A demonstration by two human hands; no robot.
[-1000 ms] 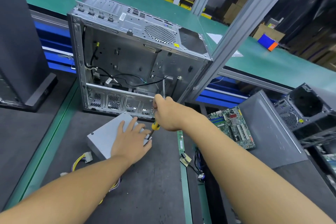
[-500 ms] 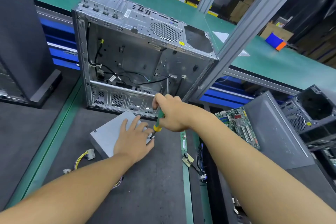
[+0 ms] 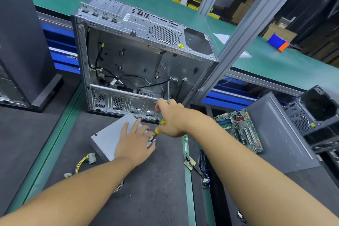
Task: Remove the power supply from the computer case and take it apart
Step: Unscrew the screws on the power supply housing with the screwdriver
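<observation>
While the left hand (image 3: 134, 142) lies flat, fingers spread, on the PSU (image 3: 110, 137) at lower centre, the right hand (image 3: 171, 120) is clenched around one screwdriver (image 3: 157, 131), tip at the PSU's right corner. PSU's long axis runs lower left to upper right. One open case (image 3: 139, 64) stands just behind.

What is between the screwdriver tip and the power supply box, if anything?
Nothing visible. The right hand holds the screwdriver down at the near right corner of the power supply, beside the left hand lying flat on its top.
</observation>
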